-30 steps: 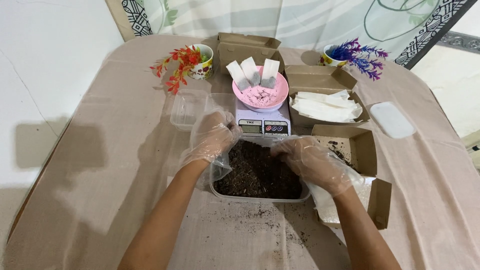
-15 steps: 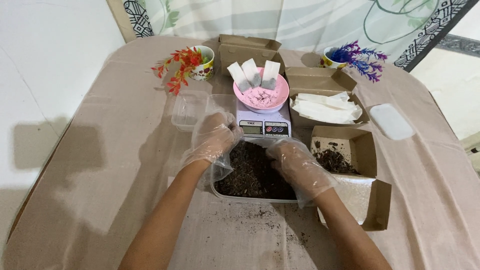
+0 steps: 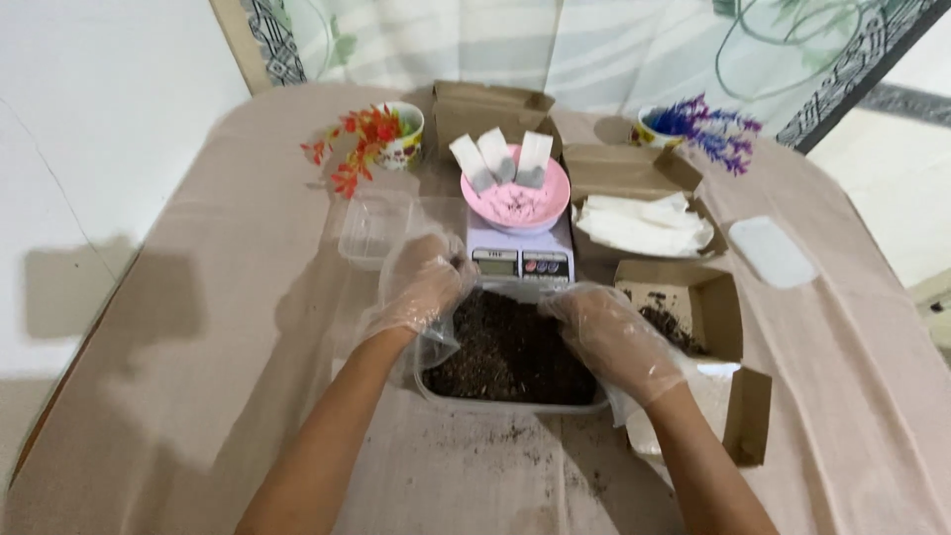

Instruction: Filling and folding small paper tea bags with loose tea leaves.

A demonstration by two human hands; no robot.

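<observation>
Both gloved hands in the clear plastic tub of dark crumbly material (image 3: pixel 510 347), below the scale: left hand (image 3: pixel 426 282) curled at its rim, right hand (image 3: pixel 609 337) spread flat. Best to pinch gently, avoiding spills.

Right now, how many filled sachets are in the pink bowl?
3. All stand upright at the back rim of the pink bowl on the scale: left sachet, middle sachet, right sachet. Others could lie hidden behind them.
</observation>
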